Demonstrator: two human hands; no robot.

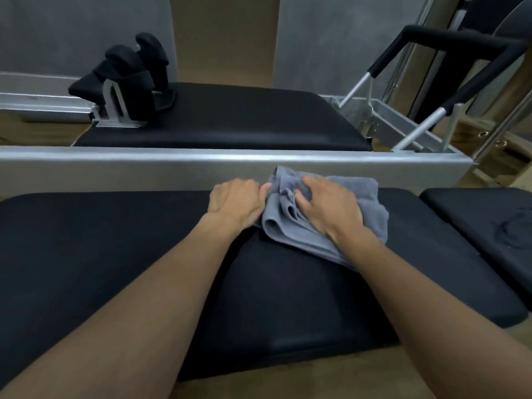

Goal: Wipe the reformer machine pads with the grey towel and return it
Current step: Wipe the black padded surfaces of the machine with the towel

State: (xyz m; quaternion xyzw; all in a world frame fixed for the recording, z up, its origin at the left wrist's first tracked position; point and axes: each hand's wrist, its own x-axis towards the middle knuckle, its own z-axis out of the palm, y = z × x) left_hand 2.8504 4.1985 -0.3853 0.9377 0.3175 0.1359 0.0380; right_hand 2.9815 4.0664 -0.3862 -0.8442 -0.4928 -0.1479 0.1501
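Observation:
A folded grey towel (365, 205) lies on the far edge of the near black pad (100, 240), close against the silver frame rail. My right hand (325, 208) presses flat on top of the towel with fingers curled into its folds. My left hand (236, 201) sits at the towel's left edge, its fingertips pinching the bunched cloth. Both forearms reach across the pad from the bottom of the view.
A silver frame rail (144, 165) runs across behind the hands. Beyond it lies a second black pad (230, 119) with black shoulder rests (135, 73) at the left and a padded foot bar (449, 44) at the right. A smaller black pad (489, 214) adjoins at the right.

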